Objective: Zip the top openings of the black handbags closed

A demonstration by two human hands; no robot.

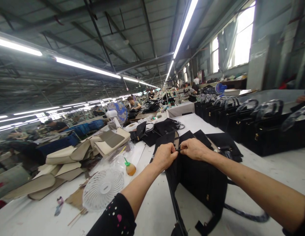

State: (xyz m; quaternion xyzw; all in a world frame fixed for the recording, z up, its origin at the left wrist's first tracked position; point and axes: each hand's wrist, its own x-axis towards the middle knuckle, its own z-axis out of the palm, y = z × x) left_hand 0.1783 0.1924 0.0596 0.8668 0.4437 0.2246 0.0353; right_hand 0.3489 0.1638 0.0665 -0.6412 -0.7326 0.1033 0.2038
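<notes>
A black handbag (201, 183) lies on its side in front of me on the white table, its plastic-wrapped handle (248, 213) looping out to the right. My left hand (164, 155) pinches the bag's upper edge. Close beside it, my right hand (193, 149) grips the same edge, fingertips nearly meeting those of the left. What exactly lies between the fingertips is too small to make out. A gold zipper pull (207, 197) shows on the bag's side. Behind my hands are more black bag pieces (223, 142).
To the left stand a white fan (104, 188), a small glue bottle (130, 167) and stacked beige pieces (69, 152). Finished black handbags (263, 131) line the right side. A blue fan (121, 111) is farther back. Other people work in the distance, one a person (134, 104) at a table.
</notes>
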